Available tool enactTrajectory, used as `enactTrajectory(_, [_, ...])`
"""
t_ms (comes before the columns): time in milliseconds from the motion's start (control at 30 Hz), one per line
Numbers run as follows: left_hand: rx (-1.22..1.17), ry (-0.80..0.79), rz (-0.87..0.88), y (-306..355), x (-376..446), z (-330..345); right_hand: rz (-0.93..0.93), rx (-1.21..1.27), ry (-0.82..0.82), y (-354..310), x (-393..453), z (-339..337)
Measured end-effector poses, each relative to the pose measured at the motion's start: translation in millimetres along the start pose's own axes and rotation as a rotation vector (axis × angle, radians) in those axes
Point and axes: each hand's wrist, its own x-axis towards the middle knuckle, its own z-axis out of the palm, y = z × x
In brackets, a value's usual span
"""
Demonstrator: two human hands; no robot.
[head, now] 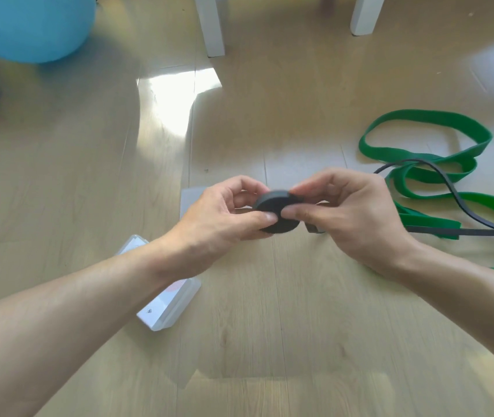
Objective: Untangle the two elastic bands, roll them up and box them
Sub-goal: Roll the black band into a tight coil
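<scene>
A tight roll of the black elastic band [277,212] is pinched between the curled left hand [224,218] and right hand [345,215].

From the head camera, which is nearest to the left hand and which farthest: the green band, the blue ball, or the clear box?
1. Clear box: on the floor under the left hand's forearm.
2. Green band: loose on the floor to the right, beyond the right hand.
3. Blue ball: far off, upper left.
</scene>
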Motion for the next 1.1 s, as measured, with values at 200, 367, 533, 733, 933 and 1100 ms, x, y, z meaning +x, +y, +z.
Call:
enactTrajectory(200, [0.738,-0.022,0.102,16,1,-4,-0.236,-0.648,-0.209,-5,0,-1])
enactTrajectory(367, [0.579,0.054,0.072,9,-1,-6,-0.153,-0.450,-0.216,-5,-2,-3])
enactTrajectory(533, [0.233,0.160,-0.009,8,-2,-13,-0.057,-0.292,-0.054,0,0,-14])
enactTrajectory(733, [0.290,0.045,-0.047,3,1,-10,-0.085,-0.321,-0.059,-1,1,-10])
enactTrajectory(933, [0.794,0.035,0.182,11,-1,1,-0.339,-0.777,-0.232,-6,1,-4])
enactTrajectory(1100, [0.440,0.084,0.040,3,-1,-4,-0.176,-0.406,-0.126,-8,-5,-5])
